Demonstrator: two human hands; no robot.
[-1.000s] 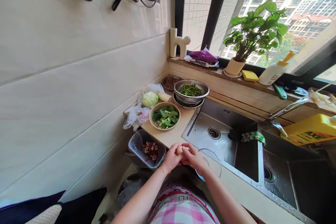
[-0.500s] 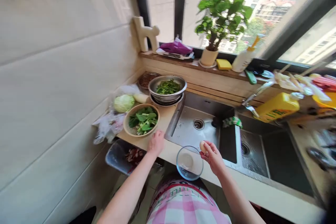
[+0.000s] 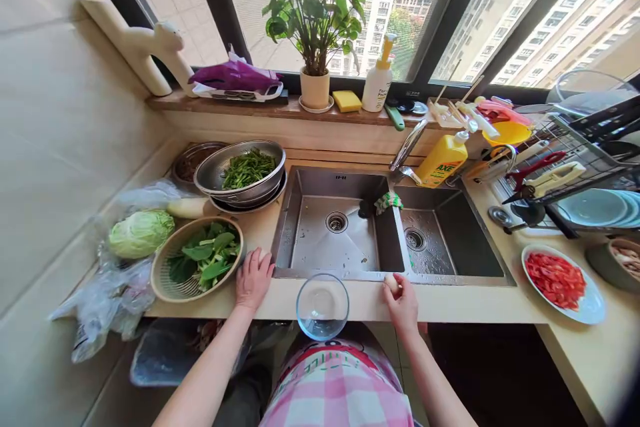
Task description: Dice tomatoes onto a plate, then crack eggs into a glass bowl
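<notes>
My right hand (image 3: 403, 307) grips a pale egg (image 3: 391, 283) at the counter's front edge, just before the sink. To its left stands a clear glass bowl (image 3: 323, 307), which looks empty and overhangs the counter edge a little. My left hand (image 3: 254, 281) lies flat on the counter with its fingers stretched out, beside a beige basket (image 3: 163, 280) of leafy greens (image 3: 210, 257). Behind that basket, a metal colander (image 3: 213, 177) of cut green vegetables (image 3: 249, 168) rests on other dishes.
A double sink (image 3: 320, 240) with a faucet (image 3: 407, 147) lies behind the bowl. Cabbage (image 3: 141, 233) and plastic bags are at left. A plate of red sliced food (image 3: 555, 280) and a dish rack (image 3: 575, 147) stand right. Below left is a bin (image 3: 160, 353).
The view has swung right, bringing the dish rack and red food into sight. My right hand has moved with the egg from beside the bowl rightward to the counter edge.
</notes>
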